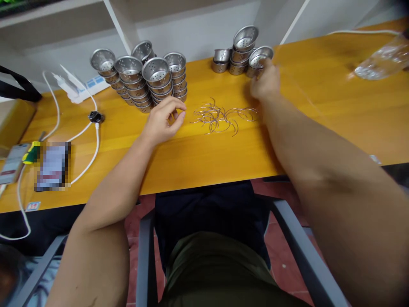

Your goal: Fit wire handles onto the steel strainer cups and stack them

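Note:
My right hand (266,80) reaches to the back of the table, its fingers closed at the rim of a perforated metal strainer basket (261,53). Beside that basket stand a short stack of the same strainer baskets (244,42) and a lower pair (221,57). My left hand (166,119) rests on the table, fingers loosely curled, thumb apart, with nothing in it. Just behind it rise several tall stacks of strainer baskets (156,74). Between my hands lies a loose heap of thin curved metal wires (219,117).
On the left are a phone (53,166), a second phone (14,164), a green and yellow handle (32,153), a power strip (92,86) and white cables (96,147). A clear plastic bag or bottle (380,62) lies far right. A white shelf (191,25) backs the table.

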### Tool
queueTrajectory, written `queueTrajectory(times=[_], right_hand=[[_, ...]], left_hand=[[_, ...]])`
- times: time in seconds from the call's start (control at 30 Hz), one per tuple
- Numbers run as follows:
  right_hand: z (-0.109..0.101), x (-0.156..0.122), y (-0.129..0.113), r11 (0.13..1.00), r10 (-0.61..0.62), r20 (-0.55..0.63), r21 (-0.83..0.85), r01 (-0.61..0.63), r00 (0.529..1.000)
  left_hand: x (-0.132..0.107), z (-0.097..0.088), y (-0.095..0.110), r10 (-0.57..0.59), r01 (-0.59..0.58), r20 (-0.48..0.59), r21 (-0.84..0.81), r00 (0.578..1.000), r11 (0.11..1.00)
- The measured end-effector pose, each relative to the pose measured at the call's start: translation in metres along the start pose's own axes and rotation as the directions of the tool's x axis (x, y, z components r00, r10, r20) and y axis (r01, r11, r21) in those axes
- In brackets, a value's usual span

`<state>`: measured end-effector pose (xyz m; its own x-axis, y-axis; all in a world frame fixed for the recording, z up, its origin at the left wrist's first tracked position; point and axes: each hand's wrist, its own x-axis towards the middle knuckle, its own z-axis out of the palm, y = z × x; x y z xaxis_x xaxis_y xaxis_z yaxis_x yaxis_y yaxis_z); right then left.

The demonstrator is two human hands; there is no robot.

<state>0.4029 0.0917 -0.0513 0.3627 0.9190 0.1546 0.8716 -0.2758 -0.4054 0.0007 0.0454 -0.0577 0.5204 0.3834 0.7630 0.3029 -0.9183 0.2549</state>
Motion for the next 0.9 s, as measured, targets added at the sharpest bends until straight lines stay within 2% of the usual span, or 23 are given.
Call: queueTrajectory(times=[0.1, 0.27, 0.37, 0.47, 0.63, 0.73, 0.83, 0.9], right_hand=[[-0.003, 0.004, 0.010, 0.997, 0.063, -0.024, -0.050, -0.065, 0.998], [-0.011, 0.002, 0.010, 0.992, 0.068, -0.044, -0.102, -0.072, 0.997], [-0.014, -0.006, 0.007, 0.994, 0.044, -0.036, -0.095, -0.048, 0.998], [-0.016, -0.017, 0.000, 0.998, -0.027, -0.009, -0.056, 0.026, 1.000], [-0.015, -0.033, -0.022, 0.982, -0.182, 0.004, 0.053, 0.181, 0.983], [-0.014, -0.036, -0.038, 0.945, -0.247, -0.029, 0.212, 0.248, 0.968], [-0.016, -0.041, -0.053, 0.843, -0.316, -0.037, 0.448, 0.299, 0.948], [-0.022, -0.051, -0.065, 0.744, -0.402, -0.048, 0.566, 0.357, 0.914]], left_hand=[[-0.001, -0.002, -0.003, -0.013, 0.013, 0.032, -0.015, 0.999, 1.000], [-0.001, -0.004, -0.002, -0.040, 0.041, 0.043, -0.016, 0.998, 0.999], [-0.001, -0.004, -0.001, -0.039, 0.040, 0.040, -0.033, 0.998, 0.999], [0.000, -0.003, -0.001, -0.045, 0.047, 0.043, -0.045, 0.998, 0.998], [-0.002, 0.001, -0.005, -0.085, 0.088, 0.070, -0.048, 0.994, 0.995], [-0.003, 0.001, -0.008, -0.127, 0.129, 0.088, -0.019, 0.988, 0.991], [-0.007, 0.002, -0.010, -0.149, 0.152, 0.106, -0.016, 0.983, 0.988], [-0.010, 0.006, -0.012, -0.184, 0.190, 0.114, -0.044, 0.976, 0.981]])
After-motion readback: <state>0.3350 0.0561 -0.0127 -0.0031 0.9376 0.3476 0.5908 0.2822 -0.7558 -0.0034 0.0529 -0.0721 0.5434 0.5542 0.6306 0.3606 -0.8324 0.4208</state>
